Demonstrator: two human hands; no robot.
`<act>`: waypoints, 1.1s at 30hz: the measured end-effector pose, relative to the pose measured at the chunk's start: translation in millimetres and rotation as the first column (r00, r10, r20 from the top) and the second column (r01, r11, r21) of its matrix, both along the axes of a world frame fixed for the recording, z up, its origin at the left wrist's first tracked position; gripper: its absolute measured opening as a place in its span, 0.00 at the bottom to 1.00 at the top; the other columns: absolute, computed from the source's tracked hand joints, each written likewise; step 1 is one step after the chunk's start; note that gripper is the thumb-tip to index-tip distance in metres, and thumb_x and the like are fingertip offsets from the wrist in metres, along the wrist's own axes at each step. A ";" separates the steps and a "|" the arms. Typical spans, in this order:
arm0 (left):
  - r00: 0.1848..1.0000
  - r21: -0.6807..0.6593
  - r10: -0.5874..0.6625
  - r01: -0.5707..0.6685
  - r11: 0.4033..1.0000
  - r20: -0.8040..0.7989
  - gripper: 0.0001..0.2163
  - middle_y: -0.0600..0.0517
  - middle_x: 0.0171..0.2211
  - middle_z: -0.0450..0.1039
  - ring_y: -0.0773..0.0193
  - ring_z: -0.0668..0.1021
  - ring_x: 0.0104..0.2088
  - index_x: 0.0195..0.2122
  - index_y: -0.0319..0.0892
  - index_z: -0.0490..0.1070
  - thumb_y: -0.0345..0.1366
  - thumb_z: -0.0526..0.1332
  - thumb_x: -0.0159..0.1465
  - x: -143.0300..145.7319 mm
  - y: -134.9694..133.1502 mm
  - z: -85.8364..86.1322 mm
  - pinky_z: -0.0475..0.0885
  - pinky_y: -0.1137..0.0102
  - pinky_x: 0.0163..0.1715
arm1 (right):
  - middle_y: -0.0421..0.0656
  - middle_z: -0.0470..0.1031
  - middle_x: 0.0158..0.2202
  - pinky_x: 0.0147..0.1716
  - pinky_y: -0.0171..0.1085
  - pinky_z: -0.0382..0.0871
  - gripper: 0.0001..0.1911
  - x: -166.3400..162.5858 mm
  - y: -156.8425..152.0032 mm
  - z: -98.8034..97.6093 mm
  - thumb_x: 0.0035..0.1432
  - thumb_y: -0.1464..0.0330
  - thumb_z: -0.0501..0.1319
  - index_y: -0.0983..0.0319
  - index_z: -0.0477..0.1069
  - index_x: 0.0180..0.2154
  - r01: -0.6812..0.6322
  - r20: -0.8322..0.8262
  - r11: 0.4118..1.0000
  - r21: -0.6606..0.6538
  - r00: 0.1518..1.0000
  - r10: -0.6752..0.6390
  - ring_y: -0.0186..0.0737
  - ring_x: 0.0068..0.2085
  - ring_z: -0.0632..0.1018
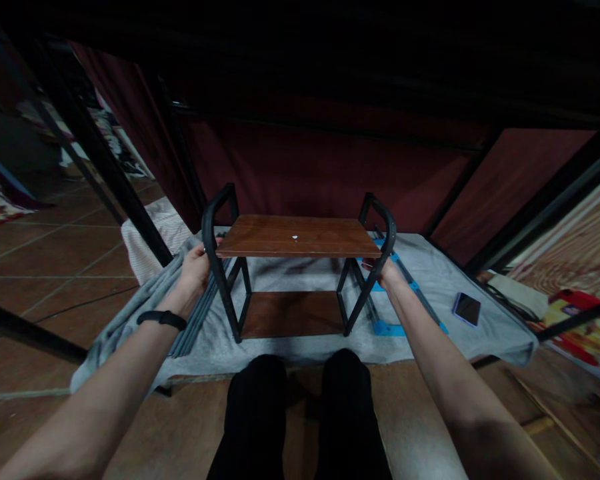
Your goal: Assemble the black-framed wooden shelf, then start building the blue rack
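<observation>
both hands are on the small two-tier shelf (298, 267): the left hand (196, 268) is wrapped around the left black metal side frame (215, 257) just below its curved top, and the right hand (383, 270) reaches in behind the right side frame (380, 257), though i cannot tell how far its fingers close from this angle. the shelf stands upright on a grey cloth (300, 340) spread over the tiled floor (45, 260), right in front of the person's knees (300, 400). to my eye it is a stiff, rigid thing, wood boards on steel tube, moderately light but awkward, so the two side frames are the sensible places to grip; the smooth top board (298, 236) offers little purchase. a bundle of dark metal rods (197, 317) lies on the cloth by the left wrist, blue-taped parts (387, 328) lie under the right forearm, and a phone (467, 309) rests further right. a tiny white speck (295, 237) sits on the top board.
</observation>
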State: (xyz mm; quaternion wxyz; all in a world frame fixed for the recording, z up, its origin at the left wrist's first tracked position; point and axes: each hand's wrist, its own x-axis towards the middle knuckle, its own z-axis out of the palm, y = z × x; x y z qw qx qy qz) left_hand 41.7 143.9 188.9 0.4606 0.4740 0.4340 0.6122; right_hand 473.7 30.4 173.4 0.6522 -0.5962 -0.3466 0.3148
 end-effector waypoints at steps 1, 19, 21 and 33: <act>1.000 -0.046 -0.022 0.022 0.999 0.002 0.12 0.50 0.31 0.77 0.58 0.78 0.35 0.34 0.43 0.75 0.38 0.70 0.48 -3.4 -7.0 -12.4 0.74 0.67 0.34 | 0.39 0.67 0.18 0.23 0.39 0.65 0.15 -2.1 -4.9 -6.6 0.41 0.54 0.64 0.56 0.64 0.25 -0.006 -0.016 1.000 -0.018 1.000 0.006 0.41 0.25 0.72; 1.000 -0.234 0.008 -0.012 0.972 -0.018 0.25 0.44 0.44 0.78 0.51 0.77 0.47 0.44 0.39 0.76 0.44 0.72 0.45 -21.4 -103.5 -169.3 0.71 0.59 0.50 | 0.40 0.74 0.25 0.27 0.35 0.62 0.20 -43.0 -64.1 -104.3 0.37 0.52 0.68 0.59 0.72 0.29 0.063 -0.177 0.991 -0.121 0.981 -0.084 0.40 0.33 0.75; 0.999 -0.229 0.006 -0.015 0.973 -0.039 0.25 0.44 0.44 0.78 0.51 0.77 0.48 0.43 0.40 0.76 0.42 0.71 0.44 -23.9 -101.1 -173.2 0.70 0.58 0.51 | 0.40 0.75 0.27 0.27 0.35 0.62 0.20 -42.3 -64.5 -106.0 0.38 0.52 0.68 0.59 0.72 0.30 0.071 -0.173 0.990 -0.123 0.981 -0.092 0.41 0.34 0.75; 0.989 -0.256 0.058 -0.091 0.962 -0.134 0.20 0.47 0.37 0.77 0.54 0.79 0.42 0.41 0.39 0.75 0.40 0.67 0.46 -41.8 -107.0 -203.3 0.72 0.57 0.49 | 0.39 0.72 0.24 0.26 0.34 0.66 0.11 -20.8 -83.2 -168.1 0.45 0.58 0.61 0.59 0.69 0.27 0.086 -0.108 0.965 -0.249 0.987 -0.116 0.34 0.25 0.71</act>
